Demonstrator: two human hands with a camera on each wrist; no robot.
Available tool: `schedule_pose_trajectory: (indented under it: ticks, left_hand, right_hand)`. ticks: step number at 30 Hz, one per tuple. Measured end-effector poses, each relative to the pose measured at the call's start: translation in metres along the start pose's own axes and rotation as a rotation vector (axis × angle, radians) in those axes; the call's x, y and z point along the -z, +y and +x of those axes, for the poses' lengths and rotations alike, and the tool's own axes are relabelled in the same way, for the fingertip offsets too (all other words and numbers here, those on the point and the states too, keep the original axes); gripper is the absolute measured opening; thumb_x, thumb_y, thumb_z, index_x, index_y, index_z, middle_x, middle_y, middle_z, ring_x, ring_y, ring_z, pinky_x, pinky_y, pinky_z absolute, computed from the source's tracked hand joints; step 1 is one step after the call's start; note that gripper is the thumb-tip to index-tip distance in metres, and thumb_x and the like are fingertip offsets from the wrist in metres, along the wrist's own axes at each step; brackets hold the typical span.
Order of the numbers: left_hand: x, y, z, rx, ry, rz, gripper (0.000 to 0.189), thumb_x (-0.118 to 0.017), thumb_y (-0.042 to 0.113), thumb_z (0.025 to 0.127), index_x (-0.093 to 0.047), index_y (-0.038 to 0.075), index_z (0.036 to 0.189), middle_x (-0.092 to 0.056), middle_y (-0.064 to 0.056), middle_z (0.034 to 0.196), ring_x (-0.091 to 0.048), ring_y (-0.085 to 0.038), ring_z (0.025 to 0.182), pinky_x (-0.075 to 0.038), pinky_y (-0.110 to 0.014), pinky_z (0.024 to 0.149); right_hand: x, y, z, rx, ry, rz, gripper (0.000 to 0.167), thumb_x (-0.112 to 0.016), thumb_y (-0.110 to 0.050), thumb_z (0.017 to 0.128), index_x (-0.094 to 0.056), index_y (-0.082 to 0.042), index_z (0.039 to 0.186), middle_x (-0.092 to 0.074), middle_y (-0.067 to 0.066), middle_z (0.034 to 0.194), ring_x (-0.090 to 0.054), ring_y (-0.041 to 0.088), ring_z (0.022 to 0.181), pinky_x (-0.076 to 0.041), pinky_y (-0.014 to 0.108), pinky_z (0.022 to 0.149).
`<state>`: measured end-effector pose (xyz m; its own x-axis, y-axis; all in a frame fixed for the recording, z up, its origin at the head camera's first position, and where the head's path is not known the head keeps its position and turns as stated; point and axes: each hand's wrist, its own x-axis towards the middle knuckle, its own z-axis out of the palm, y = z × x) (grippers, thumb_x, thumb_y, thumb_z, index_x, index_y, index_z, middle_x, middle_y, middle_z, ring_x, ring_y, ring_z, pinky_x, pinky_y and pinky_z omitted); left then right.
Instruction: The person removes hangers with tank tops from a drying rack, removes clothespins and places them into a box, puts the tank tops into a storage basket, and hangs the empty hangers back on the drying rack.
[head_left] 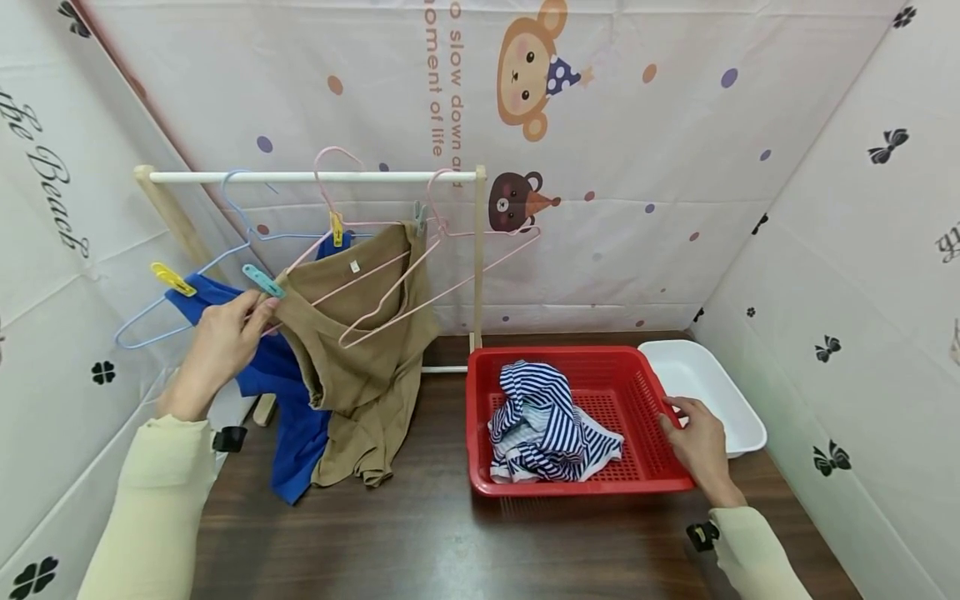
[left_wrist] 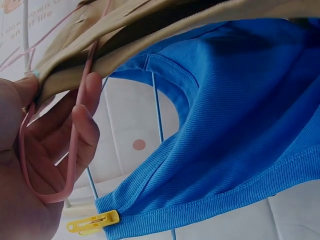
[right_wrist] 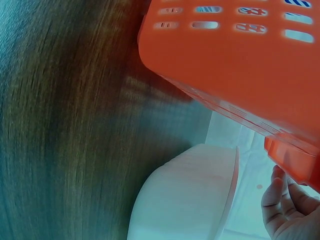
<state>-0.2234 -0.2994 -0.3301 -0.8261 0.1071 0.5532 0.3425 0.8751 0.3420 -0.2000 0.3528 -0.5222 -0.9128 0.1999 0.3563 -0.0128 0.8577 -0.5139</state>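
My left hand pinches the edge of a khaki garment together with the end of a pink hanger. A light-blue clothespin sits by those fingertips, and a grey-green clothespin is on the garment's other side. Behind it hangs a blue ribbed garment on a blue hanger, with yellow clothespins on it. My right hand grips the right rim of a red basket, in which a crumpled navy-and-white striped garment lies.
The garments hang from a rack with a white bar and wooden posts. On that bar is another pink hanger, carrying no garment. A white tray stands right of the basket on the brown table. Patterned cloth walls surround it.
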Motion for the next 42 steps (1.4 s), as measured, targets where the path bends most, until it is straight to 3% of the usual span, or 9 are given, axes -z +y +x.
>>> schedule_pose_trajectory:
  ticks: [4,7,17,30,36,42]
  left_hand:
    - [-0.001,-0.002,-0.005,-0.02,0.034,-0.004,0.031,-0.05,0.025,0.104,-0.051,0.006,0.079,-0.048,-0.006,0.058,-0.036,-0.006,0.048,-0.029,-0.025,0.046]
    - [-0.002,-0.005,-0.012,0.001,0.018,-0.015,0.031,-0.048,0.027,0.104,-0.05,0.007,0.08,-0.043,-0.004,0.057,-0.034,-0.007,0.047,-0.027,-0.026,0.045]
    - [-0.009,-0.014,-0.03,0.038,-0.027,-0.023,0.029,-0.048,0.025,0.104,-0.055,0.006,0.083,-0.058,-0.009,0.063,-0.042,-0.003,0.05,-0.031,-0.025,0.045]
    - [-0.012,-0.023,-0.046,0.094,-0.162,-0.074,0.031,-0.043,0.028,0.106,-0.06,0.004,0.097,-0.069,-0.013,0.071,-0.049,-0.001,0.048,-0.039,-0.025,0.046]
    - [-0.015,-0.028,-0.054,0.109,-0.241,-0.077,0.029,-0.043,0.029,0.106,-0.058,0.005,0.103,-0.062,-0.007,0.067,-0.049,-0.006,0.046,-0.039,-0.026,0.047]
    - [-0.021,-0.03,-0.057,0.154,-0.355,-0.162,0.034,-0.042,0.032,0.106,-0.058,0.002,0.11,-0.065,-0.007,0.068,-0.054,-0.013,0.046,-0.042,-0.028,0.044]
  right_hand:
    - [0.0,-0.001,0.0,-0.005,-0.009,0.007,0.033,-0.07,-0.009,0.087,-0.067,0.001,0.118,-0.063,0.023,0.113,-0.061,0.031,0.083,-0.044,0.022,0.053]
    - [0.0,-0.001,0.0,-0.005,-0.008,0.009,0.033,-0.07,-0.008,0.087,-0.067,0.002,0.118,-0.063,0.023,0.113,-0.061,0.031,0.084,-0.044,0.022,0.053]
    - [0.001,-0.002,0.0,-0.004,-0.011,0.002,0.033,-0.07,-0.009,0.087,-0.067,0.002,0.118,-0.063,0.024,0.113,-0.06,0.031,0.085,-0.044,0.023,0.053]
    - [0.002,-0.003,-0.001,-0.017,-0.023,-0.004,0.034,-0.07,-0.009,0.087,-0.066,0.002,0.119,-0.062,0.025,0.116,-0.061,0.033,0.086,-0.045,0.024,0.054]
    - [0.002,-0.002,-0.001,-0.009,-0.02,0.004,0.034,-0.07,-0.009,0.087,-0.066,0.001,0.119,-0.063,0.024,0.113,-0.061,0.032,0.084,-0.045,0.023,0.052]
    - [0.003,-0.002,-0.001,-0.003,-0.019,0.01,0.034,-0.07,-0.009,0.087,-0.066,0.001,0.119,-0.063,0.024,0.113,-0.061,0.031,0.082,-0.045,0.022,0.052]
